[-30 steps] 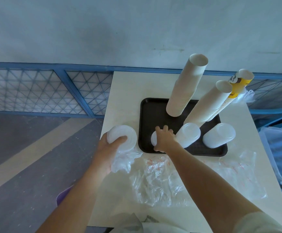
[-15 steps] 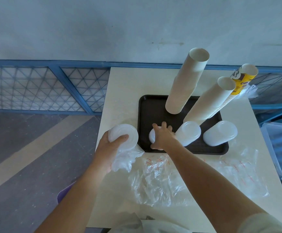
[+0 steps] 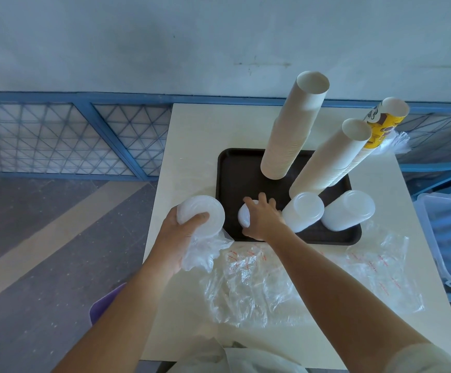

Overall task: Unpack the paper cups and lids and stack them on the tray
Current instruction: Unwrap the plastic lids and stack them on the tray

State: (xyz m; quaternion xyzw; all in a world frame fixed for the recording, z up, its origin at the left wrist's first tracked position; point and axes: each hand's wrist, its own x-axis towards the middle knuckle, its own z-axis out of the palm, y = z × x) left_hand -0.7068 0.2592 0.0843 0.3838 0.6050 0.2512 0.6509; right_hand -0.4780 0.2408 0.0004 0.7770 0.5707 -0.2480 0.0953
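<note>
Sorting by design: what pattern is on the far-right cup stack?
Far-right cup stack: yellow with brown and white print; head view.

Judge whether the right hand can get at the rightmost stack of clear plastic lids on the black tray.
Probably yes: the right hand grips a small lid stack, but the rightmost stack of clear plastic lids stands uncovered on the black tray, close by.

Pale sleeve (image 3: 420, 358) on right arm
</note>
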